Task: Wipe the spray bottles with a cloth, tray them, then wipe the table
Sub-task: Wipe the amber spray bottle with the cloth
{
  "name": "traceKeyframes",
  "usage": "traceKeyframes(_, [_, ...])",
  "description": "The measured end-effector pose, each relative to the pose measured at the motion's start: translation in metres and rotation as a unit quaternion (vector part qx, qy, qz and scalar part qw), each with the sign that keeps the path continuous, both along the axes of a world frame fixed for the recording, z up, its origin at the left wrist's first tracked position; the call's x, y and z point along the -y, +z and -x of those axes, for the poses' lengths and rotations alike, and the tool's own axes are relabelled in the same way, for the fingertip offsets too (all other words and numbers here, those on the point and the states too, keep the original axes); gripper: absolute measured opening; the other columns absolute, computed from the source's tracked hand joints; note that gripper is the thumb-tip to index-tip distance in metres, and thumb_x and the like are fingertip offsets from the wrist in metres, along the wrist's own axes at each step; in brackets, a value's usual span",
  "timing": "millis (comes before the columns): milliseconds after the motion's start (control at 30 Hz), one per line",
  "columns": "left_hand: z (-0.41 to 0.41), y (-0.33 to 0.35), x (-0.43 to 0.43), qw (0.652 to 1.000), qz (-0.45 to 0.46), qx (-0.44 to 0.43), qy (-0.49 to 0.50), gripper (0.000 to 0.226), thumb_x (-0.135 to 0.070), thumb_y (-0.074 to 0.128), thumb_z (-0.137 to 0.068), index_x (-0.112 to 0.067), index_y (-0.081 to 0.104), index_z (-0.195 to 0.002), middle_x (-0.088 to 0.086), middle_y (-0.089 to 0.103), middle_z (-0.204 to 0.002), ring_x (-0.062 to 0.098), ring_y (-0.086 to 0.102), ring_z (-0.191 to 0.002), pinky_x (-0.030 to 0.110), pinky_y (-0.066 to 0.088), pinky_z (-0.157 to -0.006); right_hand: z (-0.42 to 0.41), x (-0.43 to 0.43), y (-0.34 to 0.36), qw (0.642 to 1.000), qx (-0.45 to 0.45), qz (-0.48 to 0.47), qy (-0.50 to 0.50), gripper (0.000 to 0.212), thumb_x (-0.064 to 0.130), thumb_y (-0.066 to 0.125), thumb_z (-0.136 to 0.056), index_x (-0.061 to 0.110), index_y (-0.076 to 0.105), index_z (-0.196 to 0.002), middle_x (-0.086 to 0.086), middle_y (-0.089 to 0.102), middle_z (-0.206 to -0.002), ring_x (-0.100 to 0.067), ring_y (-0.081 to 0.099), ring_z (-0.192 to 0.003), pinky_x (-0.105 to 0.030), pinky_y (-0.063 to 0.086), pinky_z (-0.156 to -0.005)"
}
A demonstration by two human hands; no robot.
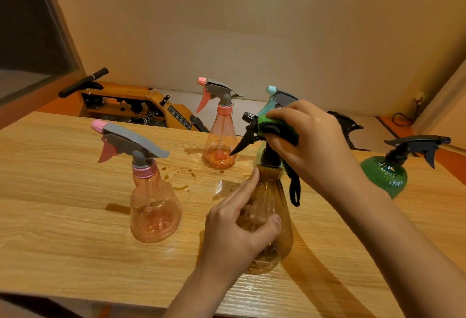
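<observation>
Left hand [237,232] wraps the belly of the brown bottle [271,191], thumb on the near side and fingers round the far side. The bottle stands upright on the table [63,191], long axis vertical. Right hand [310,146] sits directly above that hold and clamps a green cloth [274,122] over the black spray head. The nozzle and trigger poke out to the left from under the cloth, and a black loop hangs beside the neck. The wiped part lies straight up the axis from the lower grip. Judgement: the next strokes run down that axis toward the left hand, which would have to shift. The green bottle [385,174] stands right of the grip, nearer the right hand. The pink bottle [153,206] stands left of it, nearer the left hand, with a second pink bottle [220,141] beyond. Brown drips [180,179] lie between those two. Hidden: the body of a blue-topped bottle [277,95] behind the right hand, and all but the black head [348,123] of another past the forearm. No tray in view.
</observation>
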State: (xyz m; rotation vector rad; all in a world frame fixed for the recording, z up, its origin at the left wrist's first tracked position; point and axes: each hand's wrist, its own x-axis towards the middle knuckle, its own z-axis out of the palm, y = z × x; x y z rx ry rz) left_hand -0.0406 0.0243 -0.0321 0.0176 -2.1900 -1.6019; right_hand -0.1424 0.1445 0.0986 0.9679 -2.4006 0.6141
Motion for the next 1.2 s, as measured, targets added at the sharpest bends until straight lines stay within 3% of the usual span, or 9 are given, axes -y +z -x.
traceKeyframes(167, [0.001,-0.001,-0.006,1.0,-0.004,0.007,-0.009,0.067,-0.046,0.071,-0.075,-0.025,0.063,-0.139,-0.012,0.07,-0.107,0.013,0.07,-0.094,0.045,0.058,-0.08,-0.001,0.022,0.005,0.999,-0.024,0.011,0.027,0.037,0.015,0.075,-0.089,0.007,0.07,-0.124,-0.01,0.065,-0.112,-0.029,0.062,-0.104,-0.03,0.045,-0.082])
traceKeyframes(367, [0.0,-0.001,-0.002,1.0,0.005,0.001,0.012,0.077,-0.047,0.073,-0.078,-0.06,0.039,-0.146,-0.014,0.063,-0.139,0.006,0.058,-0.129,0.037,0.054,-0.103,0.001,-0.002,-0.004,1.0,-0.018,-0.019,-0.011,0.038,0.014,0.075,-0.088,0.01,0.069,-0.125,-0.008,0.065,-0.115,-0.027,0.062,-0.106,-0.029,0.042,-0.083])
traceKeyframes(533, [0.001,0.003,-0.006,1.0,0.028,0.001,-0.01,0.071,-0.047,0.07,-0.078,-0.056,0.045,-0.144,-0.019,0.059,-0.142,-0.002,0.055,-0.129,0.03,0.052,-0.104,0.001,-0.002,-0.002,0.999,-0.049,-0.009,-0.001,0.036,0.01,0.077,-0.085,0.007,0.071,-0.121,-0.011,0.066,-0.11,-0.031,0.064,-0.1,-0.032,0.045,-0.079])
traceKeyframes(633, [0.001,0.004,-0.007,1.0,0.002,0.0,-0.013,0.038,-0.041,0.07,-0.077,-0.029,0.071,-0.113,-0.011,0.068,-0.097,0.013,0.066,-0.087,0.045,0.056,-0.073,-0.005,0.012,-0.004,0.996,-0.057,-0.049,0.04,0.035,0.013,0.075,-0.086,0.009,0.071,-0.12,-0.01,0.066,-0.108,-0.031,0.063,-0.099,-0.04,0.054,-0.078])
traceKeyframes(733, [0.0,0.005,-0.007,1.0,0.008,-0.001,0.007,0.027,-0.041,0.072,-0.074,-0.019,0.066,-0.09,-0.003,0.06,-0.079,0.02,0.059,-0.072,0.05,0.049,-0.064,-0.011,0.016,-0.011,0.991,-0.055,-0.097,0.075,0.033,0.015,0.076,-0.085,0.01,0.071,-0.117,-0.008,0.065,-0.104,-0.03,0.062,-0.095,-0.043,0.057,-0.073])
traceKeyframes(900, [0.001,0.007,-0.007,0.999,0.002,0.023,-0.024,0.062,-0.043,0.071,-0.08,-0.029,0.061,-0.14,-0.011,0.068,-0.126,0.009,0.065,-0.114,0.04,0.057,-0.091,0.0,0.002,-0.001,0.997,-0.061,-0.044,0.026,0.036,0.011,0.077,-0.085,0.009,0.071,-0.12,-0.011,0.067,-0.11,-0.033,0.065,-0.1,-0.035,0.048,-0.08])
traceKeyframes(1067, [0.001,0.003,-0.006,1.0,0.0,-0.005,0.0,0.032,-0.038,0.072,-0.075,-0.011,0.066,-0.092,0.002,0.06,-0.079,0.025,0.058,-0.074,0.052,0.048,-0.064,-0.012,0.018,-0.012,0.99,-0.058,-0.109,0.066,0.034,0.018,0.073,-0.084,0.011,0.072,-0.117,-0.008,0.065,-0.105,-0.028,0.062,-0.096,-0.041,0.057,-0.073])
traceKeyframes(1133, [0.0,0.004,-0.005,1.0,0.0,0.0,-0.003,0.032,-0.038,0.072,-0.076,-0.015,0.067,-0.099,0.001,0.062,-0.084,0.025,0.06,-0.076,0.052,0.05,-0.066,-0.009,0.015,-0.009,0.99,-0.059,-0.106,0.072,0.033,0.019,0.07,-0.085,0.011,0.072,-0.118,-0.007,0.065,-0.105,-0.028,0.062,-0.096,-0.04,0.056,-0.073])
traceKeyframes(1200, [0.0,0.006,-0.006,1.0,-0.006,0.009,-0.021,0.043,-0.041,0.072,-0.079,-0.041,0.067,-0.122,-0.007,0.068,-0.103,0.015,0.066,-0.091,0.046,0.056,-0.077,-0.003,0.007,-0.003,0.993,-0.068,-0.082,0.057,0.034,0.02,0.068,-0.086,0.011,0.072,-0.119,-0.009,0.066,-0.107,-0.03,0.062,-0.098,-0.04,0.055,-0.076])
